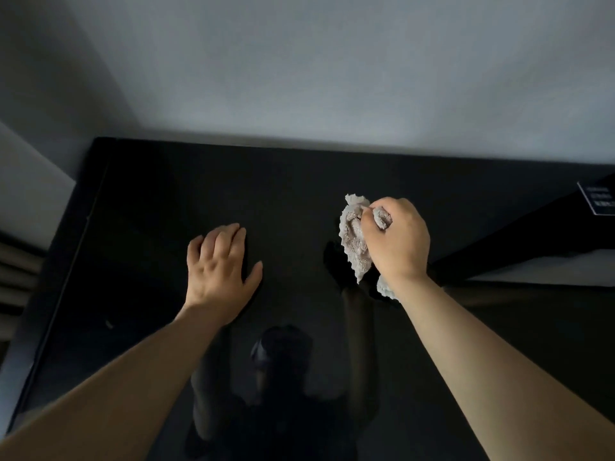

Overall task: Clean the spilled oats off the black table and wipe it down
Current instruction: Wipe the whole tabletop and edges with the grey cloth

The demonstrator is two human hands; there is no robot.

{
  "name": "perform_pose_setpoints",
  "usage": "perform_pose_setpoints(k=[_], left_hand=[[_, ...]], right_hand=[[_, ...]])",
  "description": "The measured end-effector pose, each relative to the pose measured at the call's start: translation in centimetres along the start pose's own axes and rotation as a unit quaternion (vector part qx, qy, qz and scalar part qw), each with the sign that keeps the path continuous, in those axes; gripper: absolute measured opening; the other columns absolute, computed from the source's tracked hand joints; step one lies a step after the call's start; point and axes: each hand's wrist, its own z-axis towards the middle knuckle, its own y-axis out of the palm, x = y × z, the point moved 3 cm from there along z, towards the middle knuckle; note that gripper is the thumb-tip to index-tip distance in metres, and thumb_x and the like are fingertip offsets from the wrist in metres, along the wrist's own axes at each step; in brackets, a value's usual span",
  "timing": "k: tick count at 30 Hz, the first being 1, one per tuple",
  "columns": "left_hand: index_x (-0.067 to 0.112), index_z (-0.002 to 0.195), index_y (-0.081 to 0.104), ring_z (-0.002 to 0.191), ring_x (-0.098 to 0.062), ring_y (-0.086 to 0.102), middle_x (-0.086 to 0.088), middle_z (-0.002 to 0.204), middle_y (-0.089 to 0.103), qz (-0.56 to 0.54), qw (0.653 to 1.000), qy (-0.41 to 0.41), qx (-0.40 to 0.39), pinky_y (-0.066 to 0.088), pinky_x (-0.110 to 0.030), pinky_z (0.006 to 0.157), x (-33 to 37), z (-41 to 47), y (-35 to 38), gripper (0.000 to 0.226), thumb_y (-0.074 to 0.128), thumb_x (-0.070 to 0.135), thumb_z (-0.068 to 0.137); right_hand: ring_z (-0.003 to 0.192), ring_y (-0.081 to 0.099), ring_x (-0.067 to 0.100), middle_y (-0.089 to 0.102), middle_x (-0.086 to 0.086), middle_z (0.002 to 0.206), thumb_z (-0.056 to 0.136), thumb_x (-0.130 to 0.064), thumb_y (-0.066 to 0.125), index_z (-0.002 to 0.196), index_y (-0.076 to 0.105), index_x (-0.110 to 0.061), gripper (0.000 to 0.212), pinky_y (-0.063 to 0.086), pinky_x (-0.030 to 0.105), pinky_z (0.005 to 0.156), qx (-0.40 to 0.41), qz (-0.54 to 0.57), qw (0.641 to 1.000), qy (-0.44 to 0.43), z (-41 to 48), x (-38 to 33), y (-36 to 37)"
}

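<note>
- The black table (149,227) filled my view, glossy, with hardly any oats showing; one pale speck (109,324) lay near the left edge.
- My right hand (396,241) gripped the bunched cloth (354,241) at centre-right; long overlapping strokes seemed best.
- My left hand (218,264) lay flat, fingers spread, empty, bracing me.

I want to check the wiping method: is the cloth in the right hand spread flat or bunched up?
Bunched up. The cloth is crumpled in the closed right hand, with its loose ends hanging over the black table.
</note>
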Motion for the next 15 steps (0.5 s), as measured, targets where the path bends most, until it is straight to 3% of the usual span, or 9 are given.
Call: perform_pose_setpoints(k=[9,12,15], left_hand=[[0.008,0.131,0.053,0.132,-0.025,0.040,-0.006,0.138,0.048,-0.031,0.999,0.000,0.029,0.024,-0.048,0.112,-0.6,-0.1,0.7,0.060,0.042,0.046,0.087],[0.007,0.130,0.054,0.131,-0.026,0.041,-0.007,0.137,0.049,-0.032,0.999,0.002,0.035,0.025,-0.050,0.111,-0.6,-0.1,0.8,0.059,0.042,0.045,0.087],[0.006,0.130,0.055,0.130,-0.027,0.042,-0.008,0.136,0.050,-0.035,0.998,0.006,0.043,0.026,-0.050,0.111,-0.6,-0.1,0.6,0.059,0.043,0.044,0.087]], right_hand=[[0.079,0.057,0.013,0.061,-0.002,0.091,0.090,-0.033,0.056,0.085,0.064,-0.018,0.017,0.047,0.029,0.064,0.022,-0.003,0.999,-0.027,11.7,-1.2,4.9],[0.085,0.055,0.013,0.061,0.000,0.099,0.092,-0.034,0.054,0.092,0.065,-0.019,0.019,0.038,0.025,0.065,0.002,-0.034,0.998,-0.048,14.4,-2.0,6.7],[0.081,0.056,0.012,0.062,-0.005,0.092,0.092,-0.032,0.054,0.090,0.066,-0.017,0.019,0.041,0.027,0.063,-0.042,-0.036,0.998,-0.040,15.5,-2.1,8.5]])
